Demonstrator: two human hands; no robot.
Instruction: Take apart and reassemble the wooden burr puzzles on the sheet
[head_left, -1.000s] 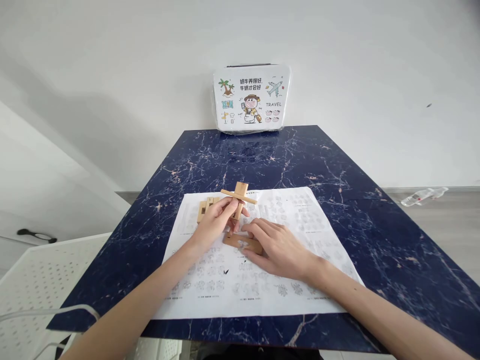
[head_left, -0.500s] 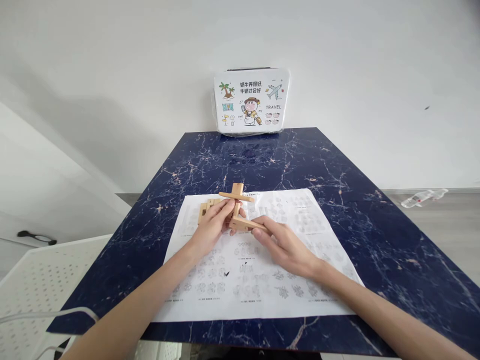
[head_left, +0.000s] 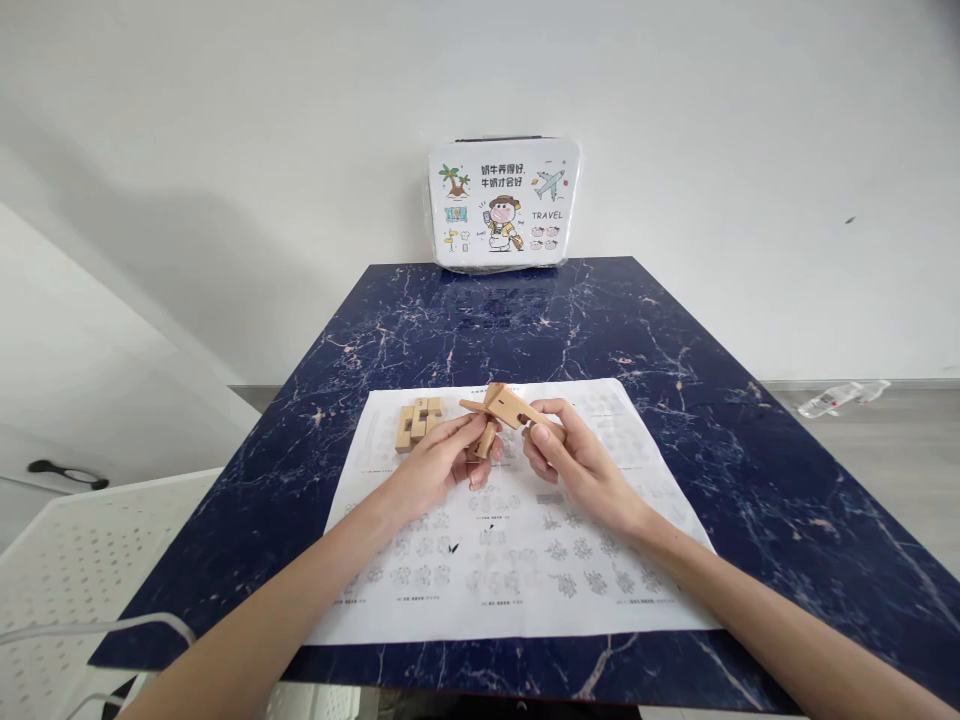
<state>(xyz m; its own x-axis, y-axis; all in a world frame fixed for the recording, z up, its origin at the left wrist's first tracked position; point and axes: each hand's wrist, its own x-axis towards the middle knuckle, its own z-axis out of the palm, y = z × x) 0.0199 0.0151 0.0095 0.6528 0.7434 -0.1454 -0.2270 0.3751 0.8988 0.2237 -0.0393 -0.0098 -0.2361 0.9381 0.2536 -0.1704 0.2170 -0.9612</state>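
Pinched in my right hand [head_left: 574, 455] is a notched wooden puzzle piece [head_left: 517, 406], tilted down to the right, with a small dark mark near its far end. My left hand [head_left: 450, 455] is closed on other wooden puzzle pieces [head_left: 484, 440] that cross one another, partly hidden by its fingers. The far end of the right-hand piece lies over these; whether they interlock I cannot tell. Just left of my left hand, several wooden blocks [head_left: 417, 422] rest together on a printed instruction sheet [head_left: 525, 620].
The sheet lies on a dark blue marbled table [head_left: 495, 330]. A white cartoon-printed case [head_left: 502, 205] stands at the back against the wall. White perforated furniture [head_left: 82, 560] with a cable [head_left: 97, 628] is at the left. A clear plastic item [head_left: 844, 398] lies on the floor at right.
My right hand has raised its piece and moved it slightly right, its far end now over the left-hand pieces. My left hand has turned its pieces and shifted right, uncovering more blocks.
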